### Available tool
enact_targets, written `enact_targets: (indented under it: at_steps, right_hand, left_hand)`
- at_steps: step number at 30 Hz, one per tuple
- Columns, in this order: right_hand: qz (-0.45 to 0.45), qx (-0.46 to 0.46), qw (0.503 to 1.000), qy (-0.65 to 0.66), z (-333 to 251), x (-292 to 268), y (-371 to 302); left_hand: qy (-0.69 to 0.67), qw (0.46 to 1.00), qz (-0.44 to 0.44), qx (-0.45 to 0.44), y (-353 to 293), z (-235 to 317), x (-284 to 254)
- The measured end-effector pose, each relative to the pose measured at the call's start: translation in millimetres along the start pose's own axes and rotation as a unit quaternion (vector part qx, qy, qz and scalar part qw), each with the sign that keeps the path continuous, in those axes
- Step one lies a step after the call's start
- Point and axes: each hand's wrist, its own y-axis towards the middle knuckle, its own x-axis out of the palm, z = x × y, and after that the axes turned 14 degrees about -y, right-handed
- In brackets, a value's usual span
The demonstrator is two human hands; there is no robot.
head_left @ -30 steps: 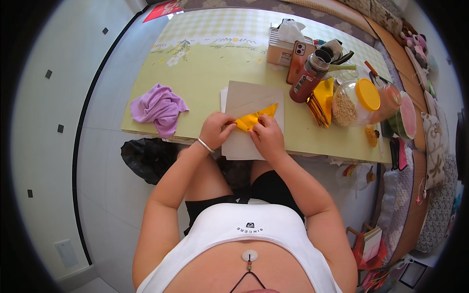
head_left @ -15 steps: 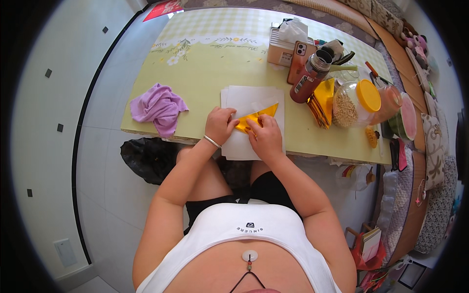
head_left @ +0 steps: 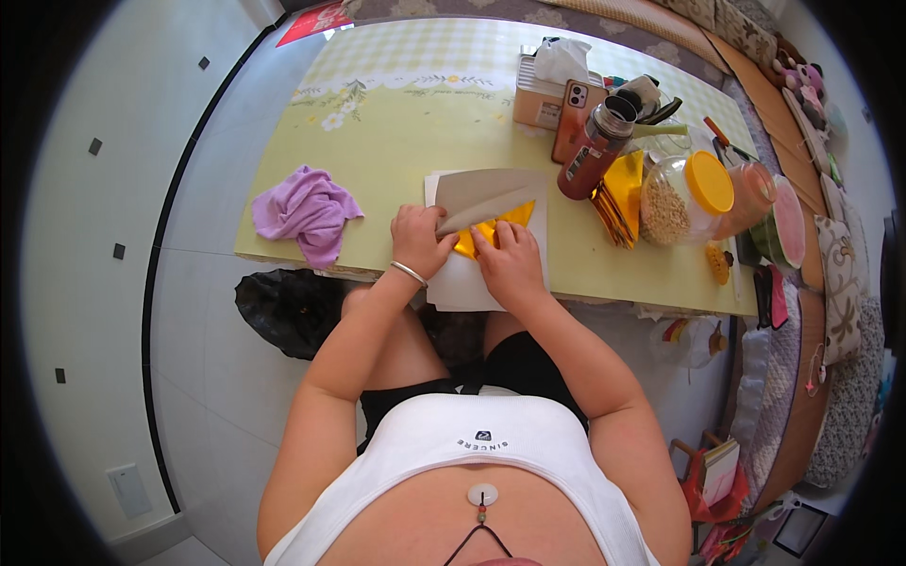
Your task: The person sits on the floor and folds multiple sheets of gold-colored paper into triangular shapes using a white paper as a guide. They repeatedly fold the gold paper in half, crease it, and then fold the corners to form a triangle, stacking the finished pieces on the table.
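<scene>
A stack of white paper sheets (head_left: pixel 462 294) lies on the table in front of me. On it rests a shiny gold foil sheet (head_left: pixel 519 214) with a slanting edge, partly hidden by my fingers. A greyish, shaded paper flap (head_left: pixel 477 193) rises behind the foil, its near edge slanting across the stack. My left hand (head_left: pixel 421 238) is closed at the left end of that flap, thumb and fingers pinching the paper near the foil's left corner. With fingers spread, my right hand (head_left: pixel 511 257) lies on the gold foil and presses it down.
A purple cloth (head_left: pixel 307 215) lies left on the table (head_left: pixel 396 141). Toward the right stand an uncapped flask (head_left: pixel 590 160), a phone (head_left: pixel 573 118), a tissue box (head_left: pixel 540 99), folded gold sheets (head_left: pixel 618 203) and a yellow-lidded jar (head_left: pixel 670 198). A black bag (head_left: pixel 283 311) sits below the table's front edge.
The back part of the top white sheet has come up and tilted toward me, showing as a shaded flap. My left hand has shifted slightly left and pinches it; my right hand stays on the foil.
</scene>
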Motion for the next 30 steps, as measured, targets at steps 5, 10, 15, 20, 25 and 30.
enact_targets:
  at_steps: [5, 10, 15, 20, 25, 30]
  right_hand:
    - [-0.015, -0.012, 0.999, 0.030, 3, -12, 1]
    - [-0.014, 0.058, 0.996, 0.062, 20, 13, -4]
    - [0.019, 0.004, 1.000, 0.023, 47, 12, 4]
    - [0.146, -0.052, 0.987, -0.031, 44, -10, 33]
    - [0.067, -0.161, 0.983, -0.057, 83, 1, 44]
    - [0.074, -0.181, 0.979, -0.053, 100, 5, 46]
  left_hand:
    - [0.011, 0.999, 0.001, 0.032, 5, 4, -2]
    - [0.004, 0.986, -0.019, 0.165, 2, 15, 5]
    - [0.023, 0.980, -0.053, 0.191, -4, 18, 9]
    - [0.063, 0.973, -0.082, 0.206, -5, 25, 22]
    - [0.080, 0.974, -0.070, 0.201, -2, 35, 23]
    - [0.080, 0.984, -0.077, 0.136, -8, 31, 15]
